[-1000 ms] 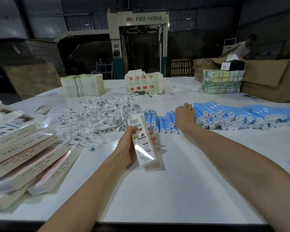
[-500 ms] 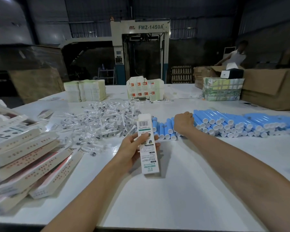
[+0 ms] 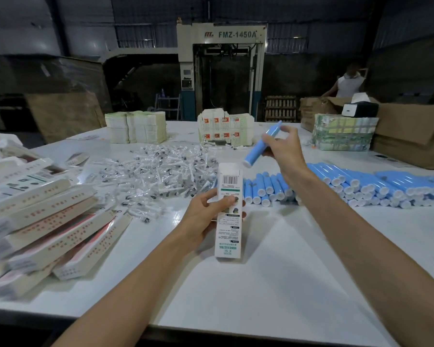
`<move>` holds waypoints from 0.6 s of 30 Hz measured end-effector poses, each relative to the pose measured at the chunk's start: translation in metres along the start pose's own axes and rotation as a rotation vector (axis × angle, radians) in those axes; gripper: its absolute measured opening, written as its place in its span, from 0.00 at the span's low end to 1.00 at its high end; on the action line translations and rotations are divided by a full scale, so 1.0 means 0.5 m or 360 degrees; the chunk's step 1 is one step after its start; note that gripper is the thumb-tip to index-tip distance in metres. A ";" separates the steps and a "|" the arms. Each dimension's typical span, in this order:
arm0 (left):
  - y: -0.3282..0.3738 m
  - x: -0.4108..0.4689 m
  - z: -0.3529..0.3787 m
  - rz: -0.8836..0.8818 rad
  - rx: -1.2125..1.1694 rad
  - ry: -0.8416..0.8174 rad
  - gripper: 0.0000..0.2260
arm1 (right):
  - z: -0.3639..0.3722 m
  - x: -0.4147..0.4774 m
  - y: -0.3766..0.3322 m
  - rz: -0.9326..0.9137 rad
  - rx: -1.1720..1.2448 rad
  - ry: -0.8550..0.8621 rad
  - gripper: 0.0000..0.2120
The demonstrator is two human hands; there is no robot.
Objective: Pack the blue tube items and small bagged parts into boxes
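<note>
My left hand (image 3: pixel 204 216) grips a tall white printed box (image 3: pixel 228 216), standing upright with its top flap open, lower end near the white table (image 3: pixel 273 284). My right hand (image 3: pixel 283 149) holds one blue tube (image 3: pixel 261 146) in the air, tilted, its white cap pointing down toward the box's open top. A long row of blue tubes (image 3: pixel 348 186) lies on the table to the right. A heap of small clear bagged parts (image 3: pixel 158 171) spreads across the middle of the table behind the box.
Stacked white packed boxes (image 3: pixel 43 221) pile up at the left. Bundles of flat cartons (image 3: pixel 135 130) and printed cartons (image 3: pixel 226 130) stand at the far side. A wrapped bundle (image 3: pixel 343 132), brown cardboard boxes (image 3: pixel 411 136) and a person (image 3: pixel 348 82) are at the back right.
My right hand has lifted a blue tube off the row and brought it up above the box. My left hand has stood the box more upright.
</note>
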State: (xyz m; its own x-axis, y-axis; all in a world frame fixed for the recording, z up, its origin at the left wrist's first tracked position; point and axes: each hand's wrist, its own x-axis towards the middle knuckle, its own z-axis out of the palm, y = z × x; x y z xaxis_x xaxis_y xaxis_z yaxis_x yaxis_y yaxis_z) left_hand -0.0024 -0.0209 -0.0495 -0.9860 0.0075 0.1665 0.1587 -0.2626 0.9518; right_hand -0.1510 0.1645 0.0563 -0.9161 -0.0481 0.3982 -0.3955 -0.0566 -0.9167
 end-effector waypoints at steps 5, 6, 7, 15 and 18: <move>-0.002 0.004 -0.002 -0.0005 0.0011 0.0017 0.26 | 0.035 -0.037 -0.045 -0.0061 0.0333 -0.0242 0.34; -0.002 0.005 -0.003 -0.0004 0.0008 0.0020 0.25 | 0.042 -0.040 -0.043 -0.0091 0.0217 -0.0245 0.35; -0.002 0.005 -0.003 -0.0003 0.0007 0.0021 0.25 | 0.045 -0.041 -0.040 -0.0122 0.0074 -0.0230 0.35; -0.004 -0.001 -0.002 0.0025 0.0073 -0.0031 0.18 | 0.029 -0.034 -0.047 0.0072 -0.0393 -0.0540 0.29; -0.004 -0.002 -0.002 0.0020 0.0071 -0.0016 0.16 | 0.031 -0.052 -0.051 0.0092 -0.0673 -0.0853 0.26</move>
State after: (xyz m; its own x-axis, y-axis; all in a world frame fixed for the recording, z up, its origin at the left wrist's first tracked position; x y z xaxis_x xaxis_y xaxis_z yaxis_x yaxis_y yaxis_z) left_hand -0.0019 -0.0215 -0.0519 -0.9834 0.0140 0.1807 0.1733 -0.2193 0.9601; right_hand -0.1158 0.1517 0.0698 -0.8200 -0.5324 0.2099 -0.4389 0.3498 -0.8276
